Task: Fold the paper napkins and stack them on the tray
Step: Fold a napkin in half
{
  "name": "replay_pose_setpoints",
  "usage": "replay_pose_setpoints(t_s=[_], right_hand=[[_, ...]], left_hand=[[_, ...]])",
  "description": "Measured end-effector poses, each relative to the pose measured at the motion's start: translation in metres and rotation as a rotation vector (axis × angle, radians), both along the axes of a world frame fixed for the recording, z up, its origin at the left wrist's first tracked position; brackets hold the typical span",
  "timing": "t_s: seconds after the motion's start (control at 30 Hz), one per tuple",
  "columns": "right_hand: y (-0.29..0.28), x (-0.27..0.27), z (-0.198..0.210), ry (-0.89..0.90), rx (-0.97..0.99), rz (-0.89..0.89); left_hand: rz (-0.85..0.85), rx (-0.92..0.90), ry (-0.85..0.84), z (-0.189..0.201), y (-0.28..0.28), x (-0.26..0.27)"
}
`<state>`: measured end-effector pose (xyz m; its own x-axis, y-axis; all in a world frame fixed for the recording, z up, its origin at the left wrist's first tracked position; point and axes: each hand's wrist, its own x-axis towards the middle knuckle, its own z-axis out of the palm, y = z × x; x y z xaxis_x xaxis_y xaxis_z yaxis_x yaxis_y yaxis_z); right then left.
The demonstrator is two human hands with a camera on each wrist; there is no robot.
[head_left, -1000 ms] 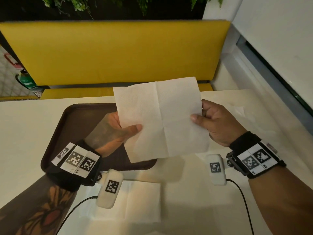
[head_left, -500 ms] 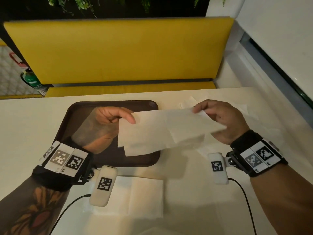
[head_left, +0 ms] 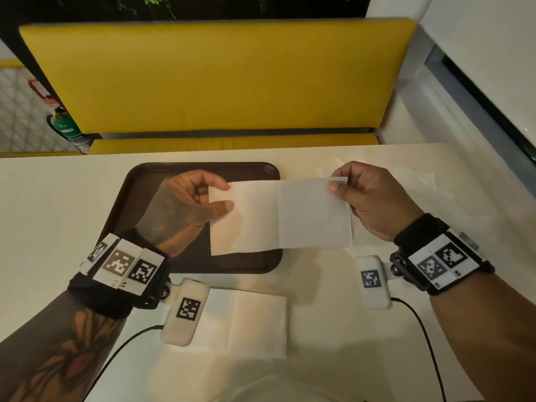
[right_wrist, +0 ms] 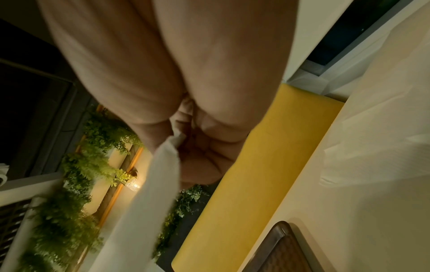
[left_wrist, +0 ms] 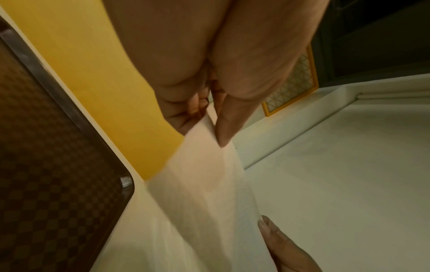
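A white paper napkin [head_left: 278, 216], folded in half into a wide strip, hangs in the air over the right part of the dark brown tray [head_left: 145, 181]. My left hand [head_left: 223, 198] pinches its upper left corner between thumb and forefinger. My right hand [head_left: 338, 185] pinches its upper right corner. The left wrist view has the napkin [left_wrist: 204, 184] running from my left fingers [left_wrist: 223, 132] toward the right thumb, beside the tray [left_wrist: 46, 165]. In the right wrist view the napkin [right_wrist: 151, 184] hangs from my curled fingers [right_wrist: 204, 147]. No napkin shows on the tray's visible part.
Another flat white napkin [head_left: 246, 326] lies on the cream table [head_left: 58, 213] near the front edge, and more napkins [head_left: 420, 184] lie at the far right behind my right hand. A yellow bench back [head_left: 217, 76] stands beyond the table. A wall and window ledge run along the right.
The napkin was held up open as a full square; its top edge has come down toward me, so it is now folded in half. Both hands lowered and kept their pinch.
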<state>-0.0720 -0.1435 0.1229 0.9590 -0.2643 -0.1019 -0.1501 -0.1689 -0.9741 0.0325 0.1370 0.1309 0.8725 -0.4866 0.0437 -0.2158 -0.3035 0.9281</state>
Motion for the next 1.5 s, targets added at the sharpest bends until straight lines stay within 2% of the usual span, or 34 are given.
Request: replay_pose_setpoints(t_s=[0.1,0.27,0.33,0.43,0.57,0.7,0.87,0.93,1.0,1.07,1.1,1.17,1.23,1.4,1.5], right_hand=[[0.006,-0.002,-0.003,0.064,-0.041,0.043],[0.025,-0.015,-0.024,0.247,-0.139,0.226],[0.039,-0.021,-0.038,0.324,-0.185,0.308],[0.062,-0.028,-0.066,0.412,-0.237,0.406],[0.087,-0.030,-0.097,0.498,-0.293,0.416],[0.105,-0.031,-0.119,0.537,-0.373,0.405],[0.120,-0.033,-0.133,0.572,-0.587,0.384],[0.126,-0.037,-0.129,0.543,-0.757,0.393],[0.132,-0.042,-0.121,0.365,-0.937,0.401],[0.141,-0.045,-0.112,0.143,-0.988,0.467],[0.145,-0.047,-0.110,0.089,-0.976,0.530],[0.153,-0.049,-0.111,0.106,-0.957,0.656],[0.154,-0.051,-0.117,0.181,-0.986,0.717],[0.144,-0.056,-0.128,0.261,-1.073,0.689],[0.141,-0.058,-0.128,0.282,-1.059,0.678]], left_hand=[[0.049,0.010,0.072,-0.006,0.010,0.002],[0.027,0.298,0.084,-0.032,0.037,-0.005],[0.013,0.367,0.137,-0.051,0.051,-0.012],[0.016,0.530,0.122,-0.077,0.066,-0.025],[0.021,0.675,0.080,-0.103,0.079,-0.039],[0.057,0.726,0.089,-0.121,0.084,-0.050],[0.076,0.790,0.093,-0.132,0.085,-0.060],[0.095,0.810,0.012,-0.135,0.084,-0.066],[0.062,0.841,-0.185,-0.135,0.084,-0.073],[-0.024,0.778,-0.360,-0.134,0.080,-0.081],[-0.078,0.736,-0.397,-0.135,0.078,-0.084],[-0.169,0.753,-0.355,-0.137,0.071,-0.090],[-0.206,0.858,-0.263,-0.144,0.069,-0.091],[-0.164,0.980,-0.197,-0.151,0.082,-0.081],[-0.127,1.026,-0.179,-0.147,0.083,-0.077]])
